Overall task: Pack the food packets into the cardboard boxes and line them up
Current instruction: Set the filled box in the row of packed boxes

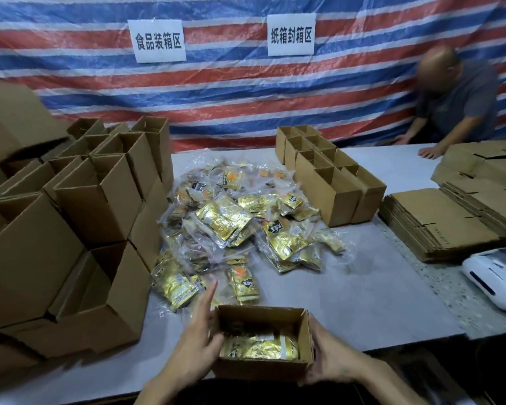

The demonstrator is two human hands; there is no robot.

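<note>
Two white paper signs hang on the red, white and blue striped tarpaulin (246, 92) behind the table.

Left sign (157, 40), above the heap of food packets (234, 229): black characters 食品装箱区.

Right sign (291, 34), same height on the tarpaulin, above the row of open cardboard boxes (330, 176): black characters 纸箱封箱区.

The gold packets carry a black label patch with pale characters; too small and blurred to read. A white strip label lies on the packet inside the near box (263, 346), print illegible. Faint marking on the edge of the flat carton stack (438, 217) to the right of the tarpaulin's lower edge: not legible.
</note>
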